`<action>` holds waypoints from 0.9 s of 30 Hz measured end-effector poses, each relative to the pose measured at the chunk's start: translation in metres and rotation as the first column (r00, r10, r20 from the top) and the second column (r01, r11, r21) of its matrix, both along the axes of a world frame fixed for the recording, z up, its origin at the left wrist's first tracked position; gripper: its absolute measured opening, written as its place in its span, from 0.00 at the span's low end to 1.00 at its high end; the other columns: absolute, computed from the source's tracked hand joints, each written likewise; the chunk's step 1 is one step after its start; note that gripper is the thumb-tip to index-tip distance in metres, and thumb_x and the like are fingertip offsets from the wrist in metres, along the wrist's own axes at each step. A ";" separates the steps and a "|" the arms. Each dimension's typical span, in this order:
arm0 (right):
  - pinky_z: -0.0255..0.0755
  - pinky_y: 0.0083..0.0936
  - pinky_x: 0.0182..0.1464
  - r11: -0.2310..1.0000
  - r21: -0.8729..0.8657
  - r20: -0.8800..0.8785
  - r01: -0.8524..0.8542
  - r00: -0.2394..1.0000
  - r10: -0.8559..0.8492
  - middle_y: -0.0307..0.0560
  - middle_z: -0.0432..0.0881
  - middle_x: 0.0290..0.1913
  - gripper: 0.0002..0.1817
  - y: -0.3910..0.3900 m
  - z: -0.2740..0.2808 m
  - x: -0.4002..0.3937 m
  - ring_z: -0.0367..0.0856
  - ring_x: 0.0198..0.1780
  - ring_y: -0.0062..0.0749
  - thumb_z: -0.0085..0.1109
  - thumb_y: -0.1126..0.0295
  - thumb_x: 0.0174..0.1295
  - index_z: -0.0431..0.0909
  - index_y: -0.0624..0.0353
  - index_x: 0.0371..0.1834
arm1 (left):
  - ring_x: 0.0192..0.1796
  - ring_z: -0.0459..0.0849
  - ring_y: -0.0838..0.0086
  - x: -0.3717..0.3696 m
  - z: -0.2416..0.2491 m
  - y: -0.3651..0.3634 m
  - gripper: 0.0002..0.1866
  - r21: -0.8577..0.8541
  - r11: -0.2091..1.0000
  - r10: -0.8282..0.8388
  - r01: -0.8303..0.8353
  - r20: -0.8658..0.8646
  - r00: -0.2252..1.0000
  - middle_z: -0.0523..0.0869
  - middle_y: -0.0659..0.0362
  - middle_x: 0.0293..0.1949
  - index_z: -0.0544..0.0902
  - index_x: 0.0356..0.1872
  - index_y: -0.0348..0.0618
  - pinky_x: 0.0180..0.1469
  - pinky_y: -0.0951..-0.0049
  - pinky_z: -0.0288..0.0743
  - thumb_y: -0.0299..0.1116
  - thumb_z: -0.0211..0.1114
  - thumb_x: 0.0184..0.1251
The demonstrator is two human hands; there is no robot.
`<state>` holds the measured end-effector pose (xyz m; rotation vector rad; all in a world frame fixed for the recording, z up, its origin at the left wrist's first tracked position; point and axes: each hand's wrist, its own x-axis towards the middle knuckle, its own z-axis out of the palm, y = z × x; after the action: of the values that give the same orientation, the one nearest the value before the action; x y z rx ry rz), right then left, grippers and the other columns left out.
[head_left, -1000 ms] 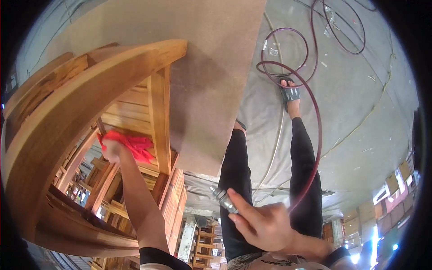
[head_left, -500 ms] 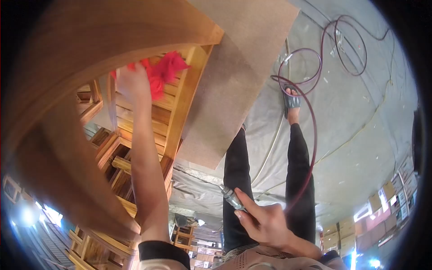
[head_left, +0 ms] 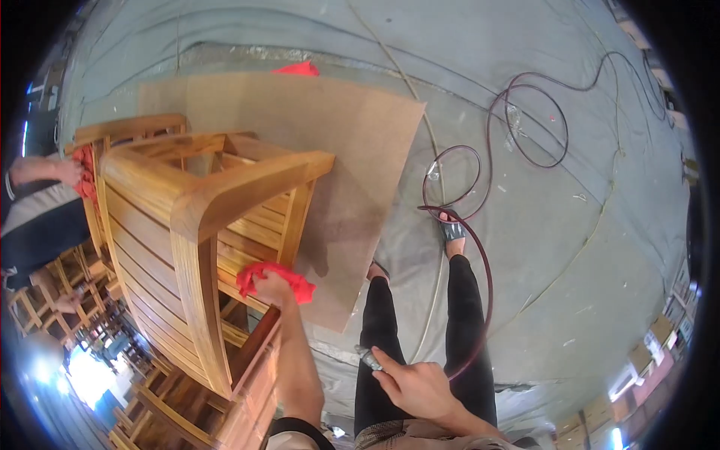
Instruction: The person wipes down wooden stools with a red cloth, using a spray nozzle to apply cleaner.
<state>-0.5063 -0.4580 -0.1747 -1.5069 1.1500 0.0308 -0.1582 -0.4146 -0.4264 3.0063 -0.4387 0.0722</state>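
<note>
Air nozzle — tip up-left

The big slatted wooden chair fills the left side, and another person's hand is at its far edge. To the right, the grey floor sheet lies open, crossed by a looping dark red hose.

A grey tarpaulin-covered floor carries everything. A large brown fibreboard sheet lies flat on it, and a wooden armchair stands on that sheet's near-left part. Right of the sheet, a dark red air hose coils in loops on the floor, with a thin yellowish cord running along the sheet's right edge. A red scrap lies at the sheet's far edge.
</note>
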 end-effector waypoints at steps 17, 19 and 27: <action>0.70 0.38 0.21 0.968 0.013 0.076 0.250 0.965 -0.250 0.45 0.79 0.16 0.20 -0.099 0.004 -0.143 0.78 0.17 0.45 0.62 0.60 0.64 0.80 0.50 0.60 | 0.56 0.81 0.49 -0.146 0.202 -0.234 0.16 0.329 0.097 -0.995 0.939 0.038 0.089 0.84 0.43 0.48 0.82 0.49 0.31 0.64 0.55 0.73 0.19 0.61 0.58; 0.70 0.38 0.21 0.964 0.012 0.075 0.267 0.961 -0.267 0.45 0.79 0.16 0.21 -0.107 -0.008 -0.150 0.78 0.17 0.44 0.62 0.61 0.64 0.80 0.50 0.60 | 0.58 0.80 0.50 -0.127 0.158 -0.242 0.19 0.342 0.033 -0.991 0.939 -0.112 0.076 0.83 0.43 0.47 0.81 0.52 0.30 0.66 0.56 0.71 0.21 0.59 0.58; 0.68 0.33 0.19 0.967 0.054 0.110 0.248 0.961 -0.252 0.39 0.80 0.18 0.23 -0.095 -0.030 -0.159 0.77 0.16 0.38 0.64 0.63 0.63 0.78 0.53 0.61 | 0.60 0.79 0.50 -0.090 0.039 -0.233 0.23 0.623 -0.198 -0.949 0.756 -0.315 0.011 0.82 0.41 0.52 0.76 0.60 0.26 0.71 0.53 0.64 0.27 0.55 0.63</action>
<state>-0.6649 -0.5535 -0.2046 -1.3011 1.2299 -0.2028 -0.2484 -0.6480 -0.3871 2.1034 -3.1430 0.2558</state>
